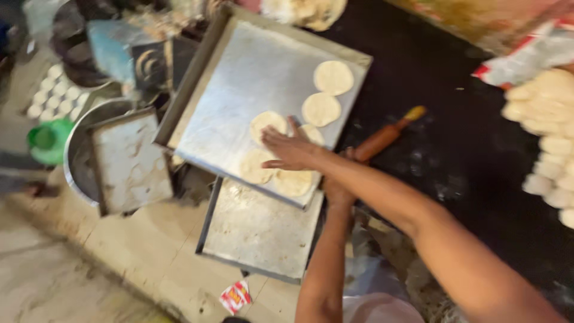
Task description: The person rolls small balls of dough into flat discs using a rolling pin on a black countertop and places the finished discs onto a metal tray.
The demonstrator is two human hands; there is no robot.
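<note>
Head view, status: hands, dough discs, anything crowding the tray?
Right hand flat, fingers spread on round pale dough discs on large steel tray. Left hand at tray's near edge, mostly hidden. Wooden rolling pin lies beside tray.

The dough rounds [321, 109] are pale cream on a dull silver-grey metal tray [239, 90]. A reddish-brown rolling pin [378, 141] with a yellow handle end lies on the black worktop [454, 149]. The dough balls [547, 137] at its right edge are off-white. The green bowl [48, 140] sits far left.

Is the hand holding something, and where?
Nothing is gripped. The right hand lies flat on dough discs on the tray. The left hand is mostly hidden.
</note>
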